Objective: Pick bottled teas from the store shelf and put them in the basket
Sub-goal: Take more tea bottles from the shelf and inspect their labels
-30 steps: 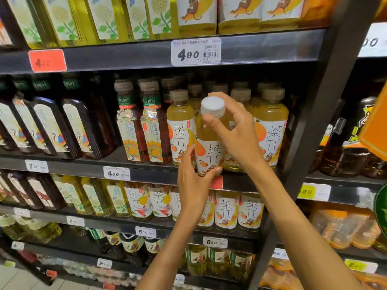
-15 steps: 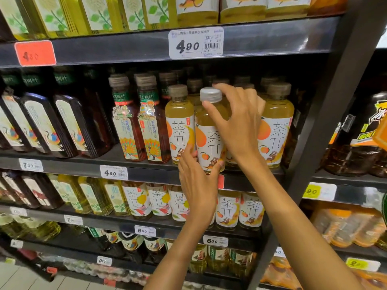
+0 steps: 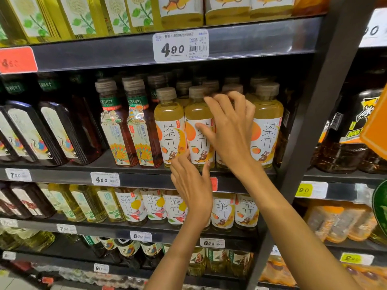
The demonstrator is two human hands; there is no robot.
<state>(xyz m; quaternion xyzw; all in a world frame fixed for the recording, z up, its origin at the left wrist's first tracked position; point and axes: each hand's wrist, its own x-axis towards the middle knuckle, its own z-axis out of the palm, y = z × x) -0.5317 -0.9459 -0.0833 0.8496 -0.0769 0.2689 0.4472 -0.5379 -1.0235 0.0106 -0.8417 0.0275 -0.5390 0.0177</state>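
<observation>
A yellow tea bottle (image 3: 196, 114) with a white label and a brownish cap stands at the front of the middle shelf (image 3: 146, 179), in a row of like bottles (image 3: 169, 122). My right hand (image 3: 230, 130) lies against its right side, fingers spread loosely up near the cap and thumb on the label. It is not clearly gripping. My left hand (image 3: 192, 185) reaches up from below, and its straight fingertips touch the bottle's lower label. No basket is in view.
Dark and amber tea bottles (image 3: 119, 126) fill the shelf to the left. More tea bottles line the shelves above and below (image 3: 150, 206). A black upright post (image 3: 310, 143) bounds the bay on the right, with other drinks (image 3: 343, 147) beyond it.
The bottle, held up in front of the shelf a second ago, now stands in the front row. My right hand's grip has loosened and my left hand has slid down to its base.
</observation>
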